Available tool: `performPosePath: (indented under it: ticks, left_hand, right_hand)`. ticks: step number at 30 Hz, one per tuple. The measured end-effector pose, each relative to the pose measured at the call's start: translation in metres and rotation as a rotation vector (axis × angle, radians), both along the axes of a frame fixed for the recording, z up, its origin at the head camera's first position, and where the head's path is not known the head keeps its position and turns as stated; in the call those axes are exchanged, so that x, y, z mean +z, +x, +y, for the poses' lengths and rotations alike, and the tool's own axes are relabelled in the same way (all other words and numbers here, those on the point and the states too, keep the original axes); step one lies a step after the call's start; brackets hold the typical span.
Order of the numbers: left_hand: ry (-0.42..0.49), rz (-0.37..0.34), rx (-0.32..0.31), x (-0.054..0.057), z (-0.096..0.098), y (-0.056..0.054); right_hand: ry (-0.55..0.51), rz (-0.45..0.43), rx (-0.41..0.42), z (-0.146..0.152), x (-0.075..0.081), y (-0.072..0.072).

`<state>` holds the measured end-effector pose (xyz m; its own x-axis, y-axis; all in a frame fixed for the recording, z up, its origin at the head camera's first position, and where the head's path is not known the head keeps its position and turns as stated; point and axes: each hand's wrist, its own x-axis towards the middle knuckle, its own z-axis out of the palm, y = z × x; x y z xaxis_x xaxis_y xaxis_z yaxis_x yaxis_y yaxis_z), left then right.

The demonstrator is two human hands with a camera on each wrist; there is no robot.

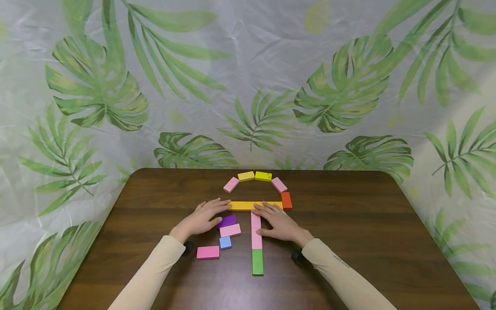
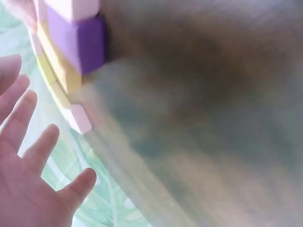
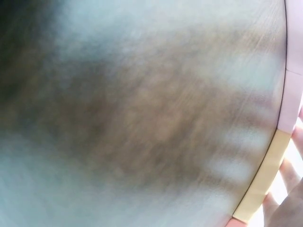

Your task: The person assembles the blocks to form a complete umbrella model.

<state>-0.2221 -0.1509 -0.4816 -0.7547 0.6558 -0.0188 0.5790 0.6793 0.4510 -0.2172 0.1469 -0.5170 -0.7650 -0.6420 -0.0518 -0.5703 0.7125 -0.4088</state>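
Head view has the long, straight yellow-orange bar (image 1: 241, 206) lying flat on the dark brown wood-grain desk (image 1: 348, 241), crosswise in front of me. I judge it light and stiff, probably painted wood, hard to break but smooth enough to slide with a small nudge; the best hold would be at its two ends or along its long edges, squeezing gently so its neighbours stay put. It looks even in colour, with flat faces and crisp edges; my right hand covers part of it, so I cannot tell whether it is one piece or two laid end to end. Its right end meets an upright-set red rectangular block (image 1: 286, 200), and a column of two pale pink rectangular blocks (image 1: 256, 239) and a green rectangular block (image 1: 257, 262) runs from its near edge towards me. My left hand (image 1: 203, 216) is at the bar's left end, fingers extended and spread, near the purple rectangular block (image 1: 227, 221). My right hand (image 1: 283, 224) lies over the bar, fingers also loosely spread, gripping nothing.
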Motion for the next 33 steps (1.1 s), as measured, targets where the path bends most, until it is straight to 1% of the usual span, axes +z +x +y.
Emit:
performPosePath:
  ticks: [4, 8, 15, 21, 26, 30, 33]
  left_hand:
    - [-0.022, -0.019, -0.015, -0.005, -0.002, 0.012]
    - [-0.042, -0.016, -0.021, -0.009, -0.004, 0.02]
    - [-0.066, 0.004, -0.028, -0.011, -0.007, 0.027]
    - [-0.057, 0.028, -0.021, -0.01, -0.012, 0.031]
    - [-0.048, 0.059, 0.014, -0.011, -0.018, 0.035]
    - [-0.041, 0.084, 0.075, -0.013, -0.025, 0.035]
    - [-0.044, 0.094, 0.126, -0.015, -0.029, 0.034]
  right_hand:
    - [0.009, -0.001, -0.007, 0.0, 0.001, 0.0]
    - [0.013, -0.001, -0.013, 0.0, 0.002, 0.0]
    - [0.003, -0.01, -0.01, -0.001, 0.001, 0.0]
    - [-0.009, -0.003, -0.002, -0.001, -0.001, 0.0]
    - [-0.022, 0.005, 0.007, 0.0, -0.001, 0.0]
    - [-0.022, 0.007, 0.008, 0.0, -0.001, 0.0]
    - [-0.016, 0.009, 0.007, 0.0, -0.001, 0.0]
